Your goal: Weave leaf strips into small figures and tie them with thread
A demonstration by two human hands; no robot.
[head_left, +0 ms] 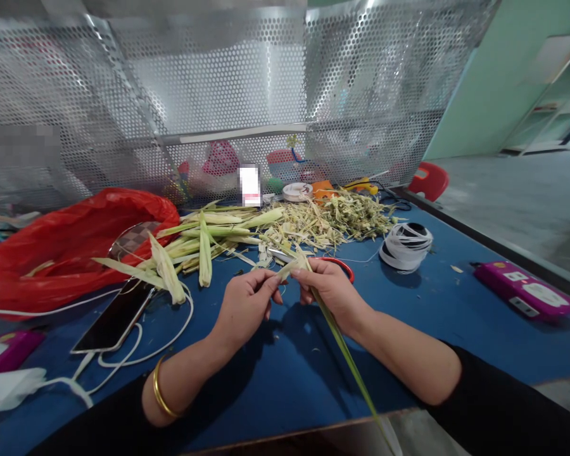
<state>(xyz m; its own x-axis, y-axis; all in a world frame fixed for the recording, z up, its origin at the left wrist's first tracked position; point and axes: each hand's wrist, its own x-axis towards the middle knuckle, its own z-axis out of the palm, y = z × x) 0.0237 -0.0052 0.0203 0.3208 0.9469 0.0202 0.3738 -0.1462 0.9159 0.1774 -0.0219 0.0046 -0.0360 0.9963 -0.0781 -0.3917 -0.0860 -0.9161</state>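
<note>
Both my hands meet over the blue table [275,367]. My left hand [245,303] pinches the pale upper end of a long green leaf strip [342,348]. My right hand [329,288] is closed round the same strip just beside it. The strip runs down and to the right, past the table's near edge. Right behind my hands lie scissors with red handles [338,264], partly hidden. A pile of pale green folded leaves [204,244] lies to the left behind them.
A red plastic bag [61,247] lies at the left, with a phone [116,315] and white cables [137,354] in front. Dry leaf trimmings [342,218] heap at the back. A roll of white band [405,244] and a pink case [527,292] sit right. Perforated metal screen [218,95] walls the back.
</note>
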